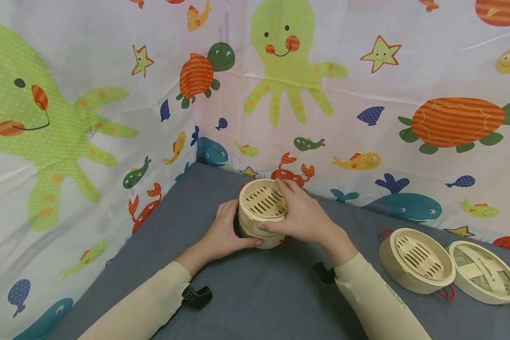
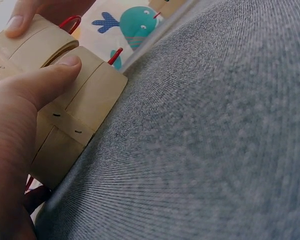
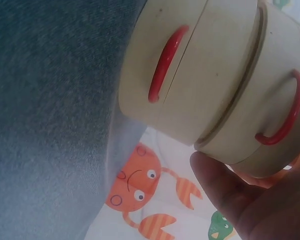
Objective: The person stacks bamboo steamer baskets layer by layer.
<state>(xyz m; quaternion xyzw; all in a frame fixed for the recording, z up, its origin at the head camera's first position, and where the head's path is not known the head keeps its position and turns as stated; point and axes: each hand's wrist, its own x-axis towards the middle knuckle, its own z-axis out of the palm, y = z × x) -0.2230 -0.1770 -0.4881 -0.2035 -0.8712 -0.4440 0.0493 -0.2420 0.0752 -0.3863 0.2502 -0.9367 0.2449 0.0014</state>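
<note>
Two small round bamboo steamer baskets stand stacked on the grey cloth. My right hand [image 1: 303,215] grips the upper basket [image 1: 248,218], its thumb on the near side and its fingers at the far right rim. Around the left side of the lower basket [image 2: 95,92] curls my left hand [image 1: 225,233], with the thumb pressed along its front wall. A slatted floor shows inside the upper basket. In the right wrist view, each basket has a red handle [image 3: 168,65] on its side, and a dark seam runs between the two.
To the right, another slatted steamer basket [image 1: 391,269] with red handles sits on the grey cloth [image 1: 280,293]. A woven bamboo lid [image 1: 476,290] lies beside it. Behind and to the left hangs a white sheet [image 1: 238,94] printed with sea animals.
</note>
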